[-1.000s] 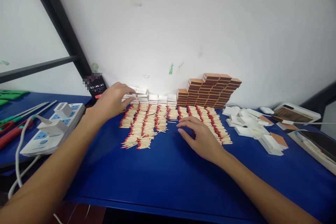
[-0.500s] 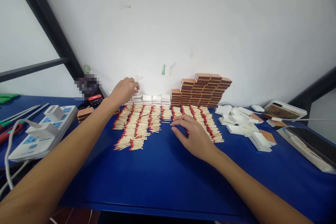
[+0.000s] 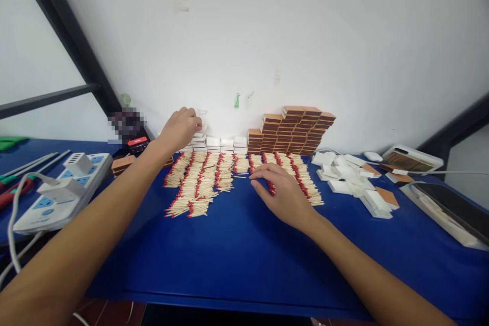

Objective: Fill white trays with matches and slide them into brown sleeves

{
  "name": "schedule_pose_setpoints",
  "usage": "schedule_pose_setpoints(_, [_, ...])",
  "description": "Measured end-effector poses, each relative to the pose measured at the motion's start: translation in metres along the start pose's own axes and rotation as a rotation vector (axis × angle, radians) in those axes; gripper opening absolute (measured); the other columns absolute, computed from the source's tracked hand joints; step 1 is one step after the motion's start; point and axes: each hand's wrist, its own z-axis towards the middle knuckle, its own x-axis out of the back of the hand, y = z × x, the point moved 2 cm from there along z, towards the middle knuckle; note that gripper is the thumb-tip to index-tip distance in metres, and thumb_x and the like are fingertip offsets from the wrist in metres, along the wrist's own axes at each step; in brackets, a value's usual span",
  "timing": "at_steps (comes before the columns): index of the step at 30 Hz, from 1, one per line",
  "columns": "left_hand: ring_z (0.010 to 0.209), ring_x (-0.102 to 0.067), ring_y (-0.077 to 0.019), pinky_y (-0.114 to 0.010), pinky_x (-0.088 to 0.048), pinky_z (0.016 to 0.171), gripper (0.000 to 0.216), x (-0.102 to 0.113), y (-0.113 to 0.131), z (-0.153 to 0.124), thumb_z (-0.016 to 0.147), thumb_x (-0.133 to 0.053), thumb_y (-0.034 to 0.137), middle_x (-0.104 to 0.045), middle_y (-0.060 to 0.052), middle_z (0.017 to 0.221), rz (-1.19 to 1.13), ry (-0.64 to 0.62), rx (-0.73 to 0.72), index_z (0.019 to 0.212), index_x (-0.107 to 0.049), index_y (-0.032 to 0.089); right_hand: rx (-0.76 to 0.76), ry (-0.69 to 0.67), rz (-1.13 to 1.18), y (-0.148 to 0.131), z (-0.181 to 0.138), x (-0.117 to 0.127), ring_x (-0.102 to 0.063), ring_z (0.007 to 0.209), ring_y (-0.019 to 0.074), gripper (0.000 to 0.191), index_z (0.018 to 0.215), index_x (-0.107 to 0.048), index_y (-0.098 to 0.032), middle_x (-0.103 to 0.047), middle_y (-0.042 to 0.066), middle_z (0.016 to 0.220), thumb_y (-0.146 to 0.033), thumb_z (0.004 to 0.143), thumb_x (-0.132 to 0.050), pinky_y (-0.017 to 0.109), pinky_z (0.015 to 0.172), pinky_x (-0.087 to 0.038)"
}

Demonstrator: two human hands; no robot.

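My left hand (image 3: 180, 128) is closed in a pinch above the white matchbox trays (image 3: 198, 141) stacked along the wall. At its fingertips shows a pale edge, which looks like a white matchbox tray (image 3: 204, 126), mostly hidden by the fingers and faint against the wall. Loosely curved, with nothing in it, my right hand (image 3: 281, 192) is open over the right part of the matches. The red-tipped matches (image 3: 206, 181) lie in several side-by-side rows on the blue table (image 3: 214, 265). Behind them rises a stepped stack of brown matchboxes (image 3: 294, 132).
Loose white trays (image 3: 346, 175) and brown sleeves are heaped at right, near a phone (image 3: 458, 206) and a white device (image 3: 412, 159). A power strip (image 3: 49, 214) with cables lies at left, beside scissors (image 3: 15, 193). More matchboxes (image 3: 123, 164) sit behind my left forearm.
My left hand has risen slightly from the white tray stack, and a pale edge now shows beside its fingertips. My right hand has stayed nearly still. The view has shifted slightly.
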Motion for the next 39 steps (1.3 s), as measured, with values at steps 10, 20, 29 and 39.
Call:
schedule_pose_setpoints(10, [0.103,-0.064,-0.0255,-0.042,-0.051,0.098,0.029,0.022,0.139,-0.100,0.116,-0.045,0.032,-0.071,-0.009,0.103,-0.402,-0.055,-0.451,0.104,-0.067,0.017,0.021,0.076,-0.281,0.029,0.006,0.012,-0.066,0.096,0.0289,0.014,0.094,-0.073,-0.022,-0.078,0.009,0.097,-0.021,0.102,-0.062,0.049,0.093,-0.053])
schedule_pose_setpoints(20, [0.116,-0.064,-0.0312,-0.047,-0.054,0.103,0.051,0.001,0.144,-0.133,0.102,-0.075,0.049,-0.071,-0.012,0.119,-0.587,-0.139,-0.422,0.138,-0.064,0.015,-0.046,-0.117,-0.476,0.058,0.015,-0.002,-0.059,0.097,0.0318,0.016,0.091,-0.074,-0.020,-0.070,0.013,0.096,-0.033,0.100,-0.072,0.048,0.090,-0.049])
schedule_pose_setpoints(29, [0.114,-0.065,-0.0307,-0.048,-0.054,0.103,0.032,-0.003,0.134,-0.131,0.091,-0.083,0.040,-0.070,-0.008,0.110,-0.627,-0.190,-0.365,0.112,-0.076,0.018,-0.003,-0.167,-0.465,0.066,0.015,-0.004,-0.054,0.095,0.0306,0.021,0.083,-0.065,-0.023,-0.065,0.011,0.093,-0.027,0.104,-0.064,0.047,0.088,-0.047])
schedule_pose_setpoints(39, [0.112,-0.064,-0.0299,-0.047,-0.053,0.101,0.030,-0.009,0.135,-0.131,0.098,-0.078,0.043,-0.070,-0.009,0.109,-0.608,-0.153,-0.378,0.111,-0.077,0.016,-0.019,-0.217,-0.281,0.053,0.009,0.001,-0.062,0.098,0.0280,0.014,0.089,-0.067,-0.025,-0.067,0.008,0.100,-0.030,0.102,-0.067,0.049,0.098,-0.047])
